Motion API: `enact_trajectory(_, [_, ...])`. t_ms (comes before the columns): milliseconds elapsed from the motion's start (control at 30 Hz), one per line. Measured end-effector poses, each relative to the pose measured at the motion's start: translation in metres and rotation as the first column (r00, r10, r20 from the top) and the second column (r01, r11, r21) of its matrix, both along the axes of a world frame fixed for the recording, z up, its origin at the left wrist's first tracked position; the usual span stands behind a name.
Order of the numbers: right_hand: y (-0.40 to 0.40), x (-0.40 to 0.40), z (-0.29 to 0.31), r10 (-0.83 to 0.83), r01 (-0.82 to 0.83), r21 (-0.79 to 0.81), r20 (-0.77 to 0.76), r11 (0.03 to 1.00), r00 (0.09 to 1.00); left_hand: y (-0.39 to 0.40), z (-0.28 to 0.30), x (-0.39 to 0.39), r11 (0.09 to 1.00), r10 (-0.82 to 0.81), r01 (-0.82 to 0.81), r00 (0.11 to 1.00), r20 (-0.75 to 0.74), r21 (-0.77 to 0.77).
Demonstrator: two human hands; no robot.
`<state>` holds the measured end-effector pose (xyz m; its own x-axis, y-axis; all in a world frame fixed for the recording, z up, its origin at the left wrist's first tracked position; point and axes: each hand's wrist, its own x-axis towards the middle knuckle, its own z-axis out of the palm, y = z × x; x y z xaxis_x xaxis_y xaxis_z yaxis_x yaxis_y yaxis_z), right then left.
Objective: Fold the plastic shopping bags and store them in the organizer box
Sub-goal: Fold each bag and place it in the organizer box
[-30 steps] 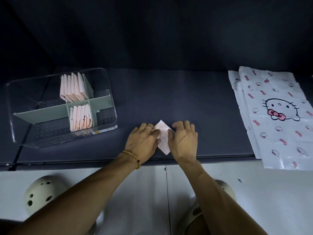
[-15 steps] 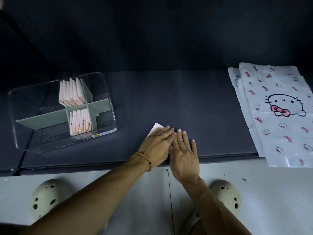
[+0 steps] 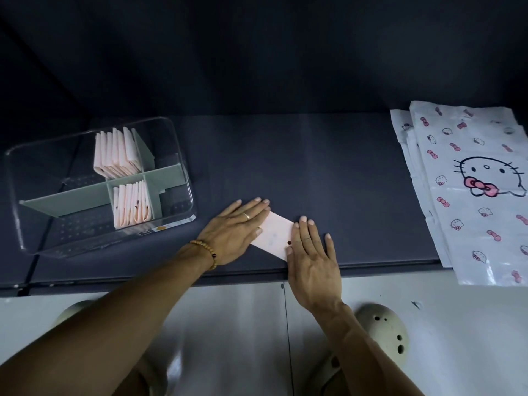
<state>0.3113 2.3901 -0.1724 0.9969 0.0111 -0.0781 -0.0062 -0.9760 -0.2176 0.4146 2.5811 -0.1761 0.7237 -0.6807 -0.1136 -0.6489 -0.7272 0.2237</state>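
Left grip: the left hand [image 3: 233, 228] lies flat, fingers straight and close together, palm down on the left end of the folded bag [image 3: 273, 238]; it clasps nothing, only presses. A ring shows on one finger and a beaded bracelet [image 3: 206, 250] sits at the wrist.
Right grip: the right hand [image 3: 313, 254] is likewise released and flat, fingers straight and slightly spread, the fingertips [image 3: 303, 219] pointing away from the person; its inner edge covers the right end of the folded bag.
Folded bag: a small pale pink strip, tilted, lying flat on the dark surface [image 3: 328, 172] near its front edge, between the two hands and touched by both. A small dark mark shows beside the right hand.
Organizer box: the clear organizer box [image 3: 183, 155] stands on the surface to the left, near the left hand but apart from it. Grey-green dividers [image 3: 77, 197] split it into compartments.
Stored bags: folded pink bags stand on edge in two middle compartments, one bundle at the back [image 3: 117, 152] and one at the front [image 3: 131, 205].
Unfolded bags: a stack of white bags with a cat print [image 3: 468, 195] lies flat at the right end of the surface, well apart from the hands, its near edge hanging past the front.
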Motion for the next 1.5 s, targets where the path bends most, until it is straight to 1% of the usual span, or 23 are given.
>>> enact_trajectory(133, [-0.001, 0.000, -0.003, 0.007, -0.007, -0.003, -0.036, 1.000, 0.999, 0.020, 0.002, -0.003, 0.993, 0.118, -0.117, 0.992, -0.041, 0.005])
enact_trajectory(233, [0.000, 0.001, -0.003, 0.006, -0.006, 0.018, -0.026, 1.000, 1.000, 0.005, 0.011, -0.007, 0.957, 0.231, -0.245, 0.967, -0.106, -0.153])
enact_trajectory(300, [0.000, 0.001, -0.002, 0.004, -0.004, 0.032, 0.003, 0.999, 1.000, -0.013, 0.017, -0.009, 0.939, 0.228, -0.241, 0.970, -0.079, -0.245])
enact_trajectory(400, [-0.002, 0.000, -0.001, 0.026, -0.026, 0.021, -0.003, 0.999, 1.000, -0.038, 0.022, -0.008, 0.974, 0.172, -0.165, 0.985, 0.034, -0.156])
enact_trajectory(467, [-0.004, 0.000, -0.001, 0.046, -0.046, 0.038, -0.014, 0.998, 0.999, -0.049, 0.025, -0.003, 0.981, 0.178, -0.169, 0.980, 0.094, -0.093])
enact_trajectory(567, [-0.008, 0.003, 0.002, 0.042, -0.035, 0.140, -0.045, 0.990, 0.998, -0.056, 0.034, 0.003, 0.974, 0.222, -0.221, 0.975, 0.008, -0.041])
enact_trajectory(633, [-0.005, 0.007, 0.013, -0.049, 0.066, 0.318, -0.062, 0.946, 0.997, -0.050, 0.041, 0.001, 0.953, 0.282, -0.293, 0.951, -0.125, -0.080])
enact_trajectory(700, [0.002, 0.015, 0.029, -0.209, 0.221, 0.507, -0.082, 0.833, 0.975, -0.036, 0.051, -0.001, 0.870, 0.349, -0.439, 0.869, -0.350, -0.224])
enact_trajectory(767, [0.012, 0.028, 0.051, -0.324, 0.329, 0.636, -0.130, 0.698, 0.937, -0.019, 0.064, -0.002, 0.709, 0.313, -0.591, 0.754, -0.578, -0.386])
enact_trajectory(800, [0.019, 0.035, 0.062, -0.351, 0.363, 0.695, -0.168, 0.621, 0.921, -0.011, 0.073, -0.002, 0.625, 0.277, -0.642, 0.714, -0.643, -0.444])
enact_trajectory(900, [0.041, 0.054, 0.091, -0.312, 0.370, 0.850, -0.260, 0.375, 0.914, 0.015, 0.097, 0.002, 0.364, 0.190, -0.766, 0.619, -0.762, -0.531])
enact_trajectory(967, [0.059, 0.063, 0.105, -0.231, 0.325, 0.886, -0.258, 0.330, 0.938, 0.032, 0.107, 0.005, 0.230, 0.137, -0.809, 0.577, -0.805, -0.541])
enact_trajectory(1000, [0.069, 0.067, 0.111, -0.212, 0.306, 0.891, -0.244, 0.335, 0.946, 0.041, 0.111, 0.007, 0.202, 0.141, -0.816, 0.572, -0.808, -0.542])
enact_trajectory(1067, [0.088, 0.078, 0.118, -0.206, 0.278, 0.895, -0.217, 0.348, 0.954, 0.058, 0.116, 0.012, 0.151, 0.228, -0.810, 0.586, -0.778, -0.567])
enact_trajectory(1133, [0.107, 0.088, 0.123, -0.224, 0.267, 0.898, -0.197, 0.350, 0.955, 0.078, 0.116, 0.018, 0.026, 0.406, -0.777, 0.583, -0.703, -0.630])
enact_trajectory(1167, [0.115, 0.093, 0.124, -0.235, 0.265, 0.902, -0.192, 0.341, 0.953, 0.088, 0.115, 0.021, -0.021, 0.536, -0.737, 0.562, -0.630, -0.676])
enact_trajectory(1200, [0.123, 0.098, 0.123, -0.243, 0.263, 0.908, -0.187, 0.328, 0.952, 0.099, 0.113, 0.024, -0.023, 0.670, -0.694, 0.524, -0.526, -0.720])
enact_trajectory(1233, [0.131, 0.103, 0.123, -0.249, 0.259, 0.914, -0.184, 0.311, 0.951, 0.110, 0.110, 0.027, 0.012, 0.775, -0.666, 0.477, -0.414, -0.745])
enact_trajectory(1300, [0.145, 0.111, 0.122, -0.255, 0.257, 0.921, -0.184, 0.293, 0.949, 0.127, 0.102, 0.035, 0.101, 0.885, -0.678, 0.396, -0.246, -0.728])
enact_trajectory(1333, [0.151, 0.116, 0.120, -0.258, 0.258, 0.921, -0.184, 0.292, 0.949, 0.133, 0.097, 0.040, 0.139, 0.908, -0.709, 0.370, -0.197, -0.691])
enact_trajectory(1400, [0.162, 0.124, 0.117, -0.258, 0.255, 0.922, -0.181, 0.293, 0.949, 0.138, 0.089, 0.052, 0.165, 0.923, -0.809, 0.328, -0.201, -0.564])
enact_trajectory(1467, [0.173, 0.132, 0.115, -0.247, 0.244, 0.925, -0.174, 0.291, 0.953, 0.141, 0.085, 0.062, 0.136, 0.922, -0.887, 0.276, -0.271, -0.442])
enact_trajectory(1500, [0.177, 0.136, 0.114, -0.239, 0.235, 0.928, -0.168, 0.290, 0.956, 0.145, 0.083, 0.066, 0.133, 0.923, -0.895, 0.269, -0.276, -0.425])
